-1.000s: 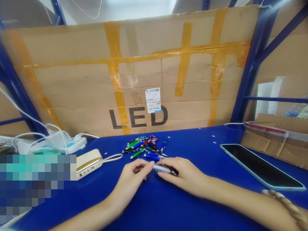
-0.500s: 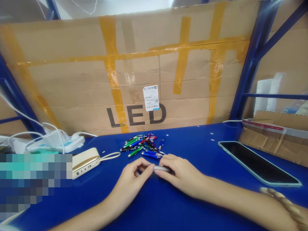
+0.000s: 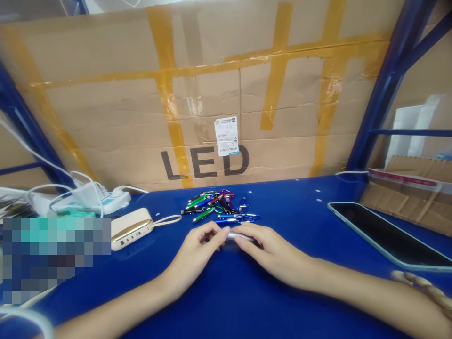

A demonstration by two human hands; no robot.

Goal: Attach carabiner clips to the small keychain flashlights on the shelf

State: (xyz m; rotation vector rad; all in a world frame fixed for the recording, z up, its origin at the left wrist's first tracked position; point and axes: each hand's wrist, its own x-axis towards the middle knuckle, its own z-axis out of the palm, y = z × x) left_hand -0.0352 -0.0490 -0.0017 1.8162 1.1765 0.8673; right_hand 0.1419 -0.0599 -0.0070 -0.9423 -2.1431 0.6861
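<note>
A small silver pen-shaped flashlight lies between both hands just above the blue table. My left hand pinches its left end with curled fingers. My right hand grips its right end, fingers closed over the dark tip. Just behind the hands sits a pile of several small keychain flashlights in green, blue, red and black.
A big taped cardboard box marked LED stands at the back. A cream power bank and a white power strip with cables lie at the left. A tablet and a cardboard tray are at the right.
The hands stay on the silver flashlight and have drawn slightly closer together around it. The view has shifted a little, with the pile now sitting nearer the hands.
</note>
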